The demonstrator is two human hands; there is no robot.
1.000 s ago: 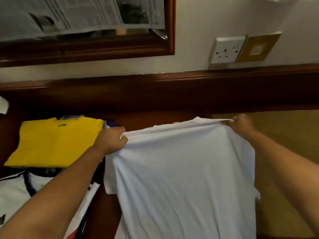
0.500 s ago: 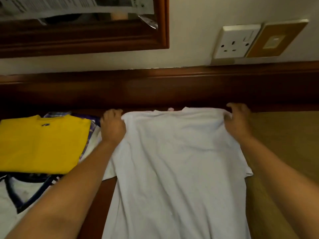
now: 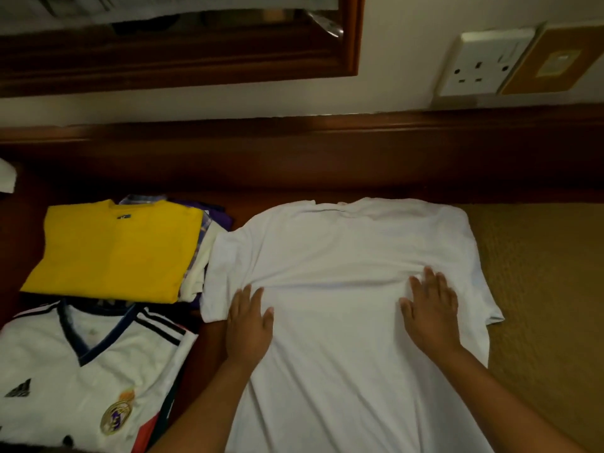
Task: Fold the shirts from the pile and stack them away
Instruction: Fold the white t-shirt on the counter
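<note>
Your left hand (image 3: 250, 325) and right hand (image 3: 431, 310), flat and apart, press the shirt (image 3: 343, 256); uneven smoothing could ruck it toward twelve o'clock.

1. This looks like a bedroom, perhaps a hotel room.
2. A dark wooden headboard (image 3: 294, 152) runs along a cream wall.
3. A wood-framed mirror (image 3: 183, 44) hangs above it.
4. A wall socket (image 3: 483, 63) sits beside a switch plate (image 3: 555, 60).
5. A tan bedspread (image 3: 539, 289) covers the surface.

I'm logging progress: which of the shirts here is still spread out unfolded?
The plain white shirt under both hands, sleeves spread flat. The yellow shirt is folded on a stack.
</note>
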